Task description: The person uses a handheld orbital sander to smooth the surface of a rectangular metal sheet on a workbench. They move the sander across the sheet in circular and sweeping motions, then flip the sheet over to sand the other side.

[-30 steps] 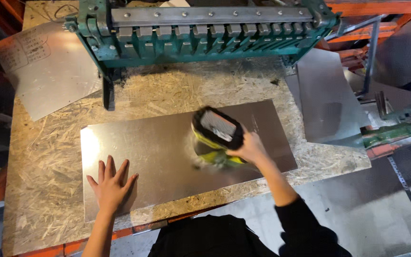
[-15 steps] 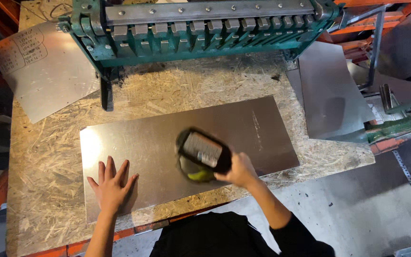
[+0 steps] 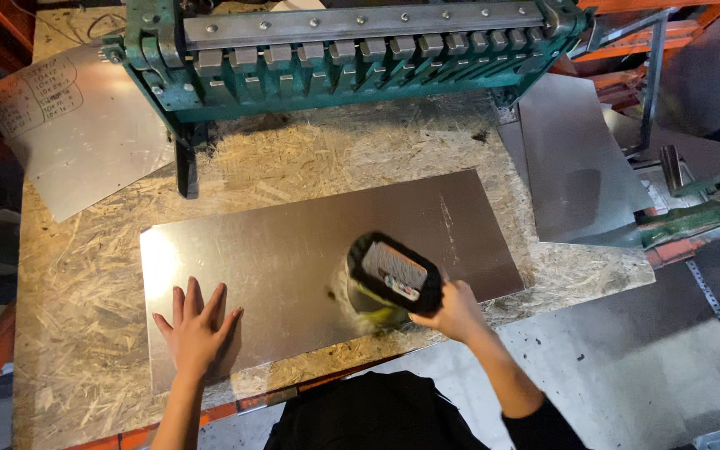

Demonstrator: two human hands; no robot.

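here, five fingers [image 3: 183,302] of the left hand [image 3: 196,333] spread wide and flat, pressed on the near left part of one long metal sheet [image 3: 293,250]; fingers of the right hand [image 3: 457,311] curled tight round the rear of one power sander [image 3: 393,275], black on top, yellow-green below, blurred, resting on the sheet just right of its middle; sheet lying flat on one chipboard bench [image 3: 68,333], near edge close to the bench front; beyond it, one green sheet-metal bending machine [image 3: 343,50] across the far side; two more loose sheets counted: one marked sheet [image 3: 77,158] far left, one plain grey sheet [image 3: 572,167] right, overhanging the bench edge.
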